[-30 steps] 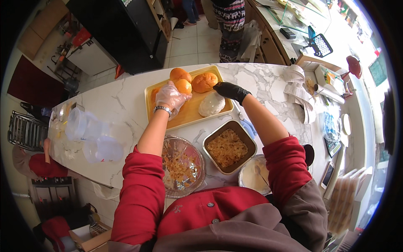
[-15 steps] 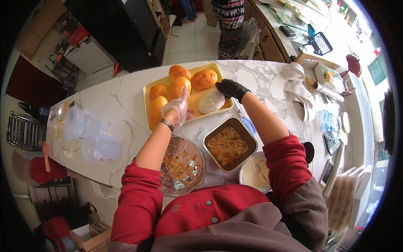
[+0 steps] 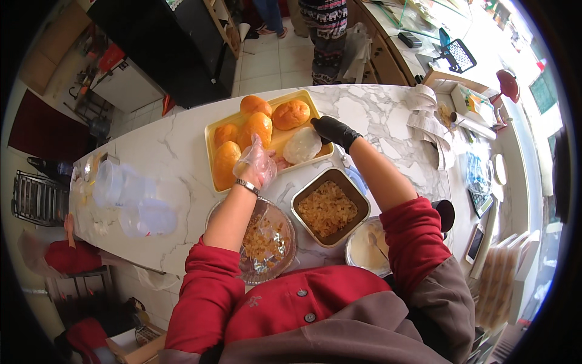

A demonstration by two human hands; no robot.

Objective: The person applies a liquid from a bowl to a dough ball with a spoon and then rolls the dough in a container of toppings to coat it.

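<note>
A yellow tray (image 3: 282,94) holds several golden-brown buns, one being the middle bun (image 3: 257,125), and a white-coated bun (image 3: 302,146) on its right. My left hand (image 3: 259,164), in a clear plastic glove, is over the tray's near edge. Its fingers are apart, between the middle bun and the white-coated one; I cannot tell whether they touch either. At the right rim, my right hand (image 3: 336,131) in a black glove is closed on the tray, fingertips beside the white-coated bun.
Close to my body are a metal pan (image 3: 330,207) of shredded golden filling, a foil-like round dish (image 3: 285,233) with scraps, and a bowl (image 3: 368,246) of cream with a spoon. Clear plastic tubs (image 3: 145,209) stand left. Paper strips (image 3: 427,124) lie right. Other people stand beyond the counter.
My left hand has drawn back slightly from the middle bun and turned, its fingers lower toward the white-coated bun. The right hand stays at the tray's rim.
</note>
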